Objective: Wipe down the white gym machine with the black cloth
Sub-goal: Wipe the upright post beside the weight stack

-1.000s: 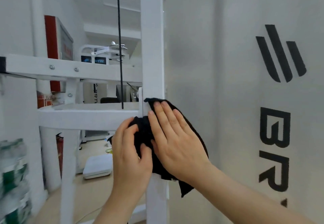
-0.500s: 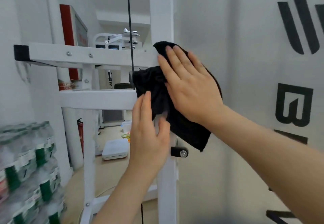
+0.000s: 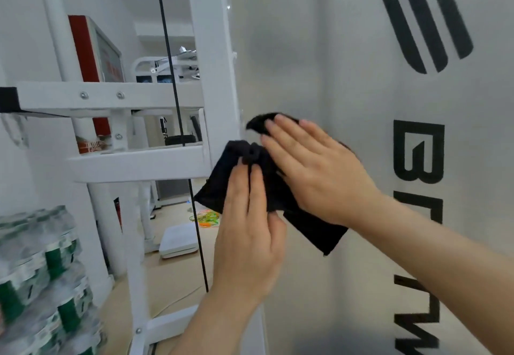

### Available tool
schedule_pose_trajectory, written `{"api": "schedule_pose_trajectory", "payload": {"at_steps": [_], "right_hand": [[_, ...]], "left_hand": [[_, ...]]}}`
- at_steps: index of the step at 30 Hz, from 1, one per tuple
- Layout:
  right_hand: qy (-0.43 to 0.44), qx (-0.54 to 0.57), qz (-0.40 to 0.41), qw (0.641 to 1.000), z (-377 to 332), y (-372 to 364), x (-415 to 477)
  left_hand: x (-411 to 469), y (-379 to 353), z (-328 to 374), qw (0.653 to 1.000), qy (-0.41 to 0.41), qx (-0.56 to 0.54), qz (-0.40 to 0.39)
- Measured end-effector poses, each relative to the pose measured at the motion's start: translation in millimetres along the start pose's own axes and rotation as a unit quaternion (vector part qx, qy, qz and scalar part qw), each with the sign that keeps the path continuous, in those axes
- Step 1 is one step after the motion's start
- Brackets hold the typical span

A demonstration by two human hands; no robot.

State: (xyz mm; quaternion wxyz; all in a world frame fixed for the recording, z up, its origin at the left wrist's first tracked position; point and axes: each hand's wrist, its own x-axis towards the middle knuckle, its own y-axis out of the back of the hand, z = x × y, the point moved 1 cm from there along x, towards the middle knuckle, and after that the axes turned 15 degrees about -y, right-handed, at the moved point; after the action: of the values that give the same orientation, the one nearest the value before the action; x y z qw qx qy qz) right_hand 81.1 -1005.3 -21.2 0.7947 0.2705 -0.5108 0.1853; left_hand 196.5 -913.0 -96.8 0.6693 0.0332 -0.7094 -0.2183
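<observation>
The white gym machine has an upright post (image 3: 211, 49) and two horizontal bars (image 3: 133, 164) running off to the left. A black cloth (image 3: 222, 185) is wrapped around the post just beside the lower bar. My left hand (image 3: 250, 232) grips the cloth's left side from below, fingers pointing up. My right hand (image 3: 314, 168) lies flat over the cloth on the post's right side, pressing it against the white side panel (image 3: 306, 49). Part of the cloth hangs down under my right wrist.
A black cable (image 3: 178, 121) runs vertically just left of the post. Shrink-wrapped water bottles (image 3: 41, 279) are stacked at the lower left. A white flat device (image 3: 178, 240) and coloured cords lie on the floor behind. Black logo lettering (image 3: 417, 149) covers the panel on the right.
Both hands rode the cloth up the post, then back down to the lower bar's level. The cloth's left side now bunches under my left fingers.
</observation>
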Motion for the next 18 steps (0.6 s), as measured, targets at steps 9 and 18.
{"api": "schedule_pose_trajectory", "payload": {"at_steps": [9, 18], "right_hand": [[-0.083, 0.024, -0.046, 0.995, -56.2, -16.2, -89.0], [-0.12, 0.057, 0.039, 0.99, 20.3, 13.7, -87.8]], "left_hand": [[-63.6, -17.9, -13.3, 0.999, 0.004, -0.024, 0.043], [-35.7, 2.0, 26.2, 0.985, -0.051, -0.164, -0.022]]}}
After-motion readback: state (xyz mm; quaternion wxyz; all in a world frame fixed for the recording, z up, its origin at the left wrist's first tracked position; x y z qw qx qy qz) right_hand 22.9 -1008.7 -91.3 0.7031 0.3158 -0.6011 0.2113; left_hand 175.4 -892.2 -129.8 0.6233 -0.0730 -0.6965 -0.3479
